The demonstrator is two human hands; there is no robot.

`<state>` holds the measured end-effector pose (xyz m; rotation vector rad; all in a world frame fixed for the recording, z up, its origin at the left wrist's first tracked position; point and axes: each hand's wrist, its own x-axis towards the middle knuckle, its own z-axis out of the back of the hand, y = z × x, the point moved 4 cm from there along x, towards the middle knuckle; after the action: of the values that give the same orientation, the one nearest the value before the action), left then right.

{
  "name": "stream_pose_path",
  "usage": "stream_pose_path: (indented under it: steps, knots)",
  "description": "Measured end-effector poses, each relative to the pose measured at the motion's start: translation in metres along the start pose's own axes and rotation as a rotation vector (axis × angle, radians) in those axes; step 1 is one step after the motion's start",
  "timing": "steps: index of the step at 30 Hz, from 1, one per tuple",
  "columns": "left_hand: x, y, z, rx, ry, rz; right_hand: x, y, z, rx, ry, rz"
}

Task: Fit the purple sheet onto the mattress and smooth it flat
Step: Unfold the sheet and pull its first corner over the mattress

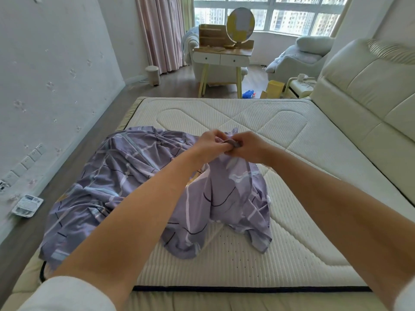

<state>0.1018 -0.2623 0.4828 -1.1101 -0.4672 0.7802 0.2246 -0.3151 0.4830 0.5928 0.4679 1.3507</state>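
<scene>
Home bedroom. Bare quilted mattress (258,135) fills centre frame on a bed with a padded cream headboard (368,86) at right. Top centre: small vanity table (221,56) with two drawers and an oval mirror (240,24). Pink curtains (160,32) upper left of the bay window (280,12), apartment towers outside. Cushioned armchair (296,59) upper right, small lidded bin (152,75) by the left wall. Wood-look floor, patterned wallpaper (51,70) with a row of switches lower left.
</scene>
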Motion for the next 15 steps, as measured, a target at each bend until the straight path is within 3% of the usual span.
stream_pose_path:
  steps: [3, 5, 8, 11, 15]
  knots:
    - [-0.004, 0.003, -0.007, 0.051, 0.088, -0.032, -0.010, -0.006, 0.006, -0.067, -0.006, -0.026]
    - [-0.002, 0.011, -0.010, 0.217, 0.115, -0.005, -0.016, -0.015, 0.011, -0.087, -0.050, -0.067]
    - [0.000, 0.027, -0.007, 0.523, 0.014, 0.043, -0.026, -0.032, 0.022, -0.085, -0.113, -0.141]
    - [0.001, 0.036, -0.001, 0.571, -0.088, 0.047, -0.034, -0.046, 0.031, -0.096, -0.139, -0.220]
    - [0.004, 0.026, -0.011, 0.477, -0.014, -0.005, -0.035, -0.039, 0.024, -0.197, -0.040, -0.213]
